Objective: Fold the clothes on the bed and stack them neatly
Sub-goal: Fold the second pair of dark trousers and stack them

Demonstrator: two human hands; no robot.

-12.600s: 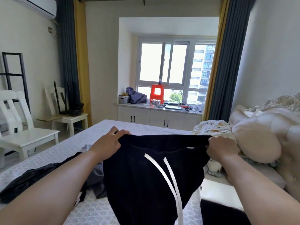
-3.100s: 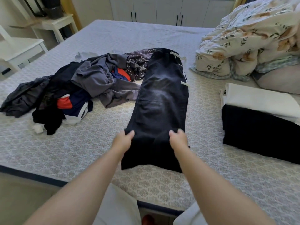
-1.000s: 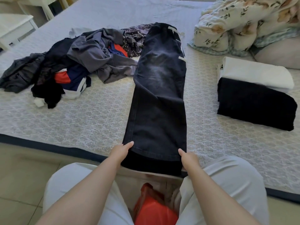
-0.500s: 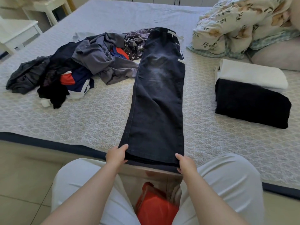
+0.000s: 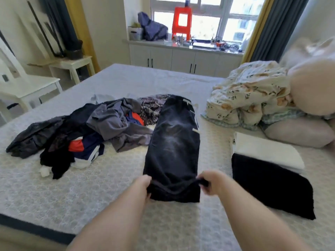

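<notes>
Left hand [image 5: 143, 183] & right hand [image 5: 208, 182]: each pinching a hem corner of the dark trousers [image 5: 172, 145], laid lengthwise mid-bed [image 5: 108, 196]. Risk: uneven lift skews the fold; legs may slip apart. Adj.: unfolded clothes pile [image 5: 81, 134] touching trousers' left edge, could snag. Folded stack [image 5: 268, 171] right, apart.

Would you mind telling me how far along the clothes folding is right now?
Done: a folded white piece and black piece lie stacked at right. In hand: left hand and right hand grip the dark trousers' hem. Left: the unfolded pile.
</notes>
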